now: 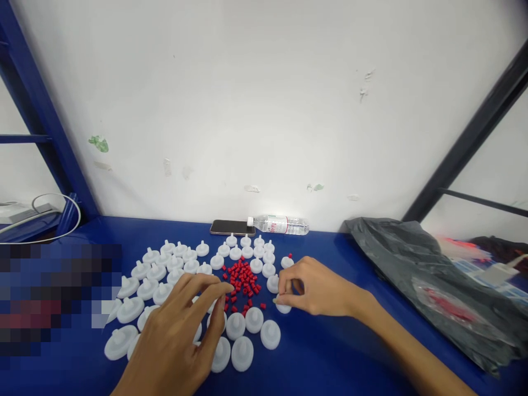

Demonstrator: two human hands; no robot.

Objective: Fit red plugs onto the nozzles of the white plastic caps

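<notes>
My left hand [181, 324] hovers over white round discs with short stems, thumb and index finger brought together beside the pile of small red caps [244, 276]. Whatever lies between those fingertips is hidden. To the right of the pile, my right hand [313, 289] is pinched at a white disc [284, 308], its fingers covering the disc's stem; a cap there cannot be made out. Just beyond this hand, another white disc [287, 262] has a red cap [290, 255] at its stem. More white discs [242, 353] lie in front of the pile.
Many white discs [130, 309] spread across the left of the blue table [330, 357]. A phone [231, 227] and a clear bottle [284, 224] lie by the wall. At right, a dark plastic bag [396, 258] carries a clear packet of red pieces [443, 304].
</notes>
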